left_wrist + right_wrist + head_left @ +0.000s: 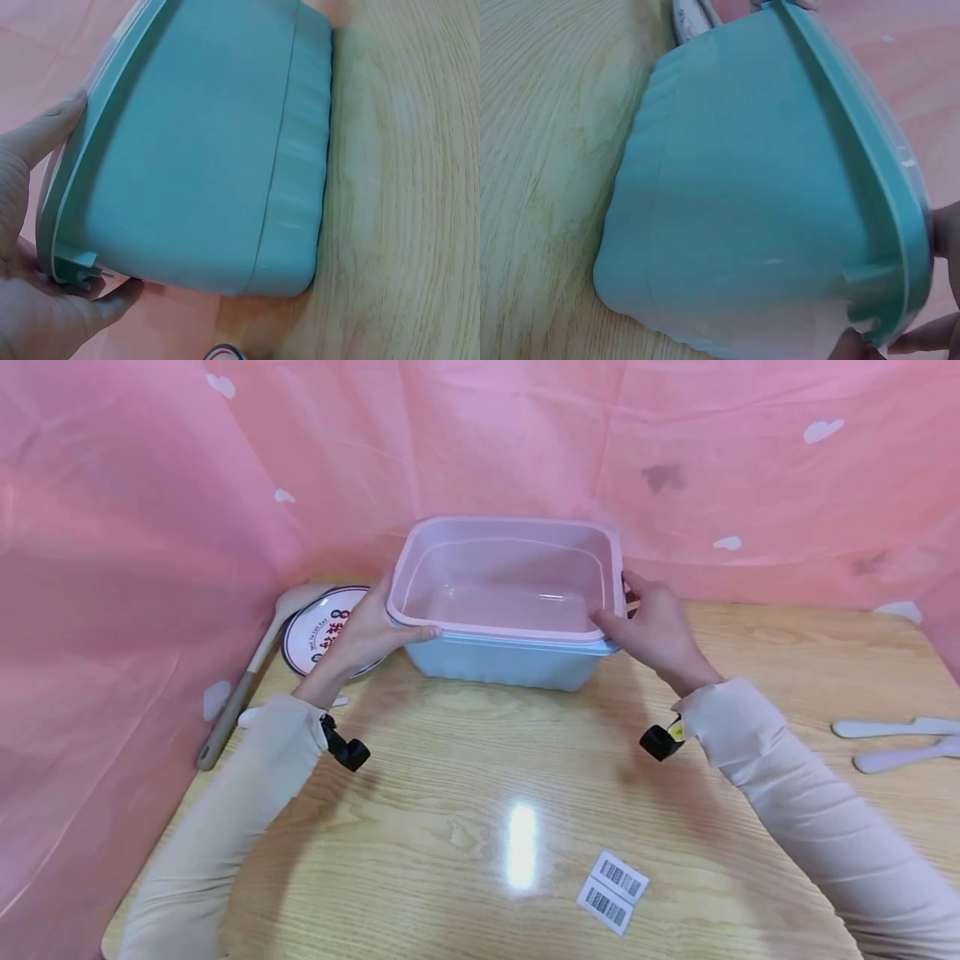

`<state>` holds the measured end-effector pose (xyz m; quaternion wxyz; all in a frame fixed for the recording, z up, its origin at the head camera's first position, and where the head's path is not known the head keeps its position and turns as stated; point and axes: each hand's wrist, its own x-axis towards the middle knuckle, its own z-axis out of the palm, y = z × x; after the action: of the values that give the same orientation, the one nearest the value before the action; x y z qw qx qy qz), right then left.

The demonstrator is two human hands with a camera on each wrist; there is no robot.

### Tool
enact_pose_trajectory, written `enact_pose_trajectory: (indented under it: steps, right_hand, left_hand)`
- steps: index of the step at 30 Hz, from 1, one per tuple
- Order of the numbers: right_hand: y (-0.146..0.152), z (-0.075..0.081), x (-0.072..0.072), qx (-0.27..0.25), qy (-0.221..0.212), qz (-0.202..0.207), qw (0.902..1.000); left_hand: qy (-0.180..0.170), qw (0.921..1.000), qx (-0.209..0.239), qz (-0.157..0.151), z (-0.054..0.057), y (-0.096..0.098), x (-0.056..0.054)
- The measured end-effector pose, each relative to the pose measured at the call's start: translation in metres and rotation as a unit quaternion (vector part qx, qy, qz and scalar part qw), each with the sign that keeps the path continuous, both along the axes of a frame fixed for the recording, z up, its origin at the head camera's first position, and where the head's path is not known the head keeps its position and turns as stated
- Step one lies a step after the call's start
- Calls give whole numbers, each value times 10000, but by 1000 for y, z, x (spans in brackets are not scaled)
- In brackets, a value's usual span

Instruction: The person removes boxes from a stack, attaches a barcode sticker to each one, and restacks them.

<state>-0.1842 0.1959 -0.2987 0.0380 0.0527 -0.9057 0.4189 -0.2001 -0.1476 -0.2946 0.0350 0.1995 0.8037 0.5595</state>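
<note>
A pink rectangular plastic basin (510, 602) sits nested inside a light blue basin (502, 660) at the back of the table. My left hand (367, 627) grips the left end of the stacked rims, thumb along the front edge. Its fingers curl beneath the rim, as the left wrist view shows on the blue basin (195, 150). At the opposite end my right hand (660, 622) holds the rims, thumb over the pink edge. In the right wrist view, fingertips show below the rim of the blue basin (735, 180). The pink basin's inside holds nothing visible.
Left of the basins lies a round plate (318, 627) with red characters, beside a long grey-handled utensil (243, 685). Barcode labels (613, 893) lie near the front. Two pale utensils, one a knife (892, 727), lie at right. Pink curtains (510, 443) enclose the back and left.
</note>
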Motion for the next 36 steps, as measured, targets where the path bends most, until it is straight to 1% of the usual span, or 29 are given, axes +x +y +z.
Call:
enact_pose_trajectory:
  steps: [3,6,9,14,19,22,23,25,28,30,31,33,36]
  right_hand:
    - [-2,-2,-1,135,261,-56,9996]
    - [-2,-1,-3,120,366,-186,9991]
    - [-2,0,-6,20,305,-334,9990]
    - [-1,-1,-11,-146,170,-683,9974]
    - [-2,-4,-14,-470,71,-1097,9928]
    - [-3,-1,-15,-653,-5,-1241,9901]
    - [-3,0,-16,-682,-19,-1249,9898]
    - [-2,5,-15,-573,-42,-1129,9919]
    - [1,13,-13,-143,-45,-896,9959]
    - [3,17,-13,194,-59,-755,9969]
    - [3,19,-12,282,-103,-725,9969]
    - [3,22,-12,268,-200,-674,9972]
    - [3,22,-13,-40,-269,-578,9980]
  left_hand:
    - [-51,9999,-50,104,-1,0,0]
    - [-36,9998,-21,180,-2,0,-1]
    - [-13,9998,-48,204,-3,1,-1]
    - [139,9998,-105,137,-4,4,-1]
    - [230,9995,-147,168,-4,6,-2]
    - [223,9992,-224,257,-4,7,-2]
    - [225,9991,-245,279,-4,8,-1]
    - [210,9989,-269,307,-4,8,-1]
    - [206,9990,-241,300,-4,8,0]
    - [192,9992,-214,294,-4,8,1]
    - [193,9991,-205,304,-4,7,1]
    - [172,9989,-257,361,-4,6,1]
    - [162,9983,-336,442,-4,5,2]
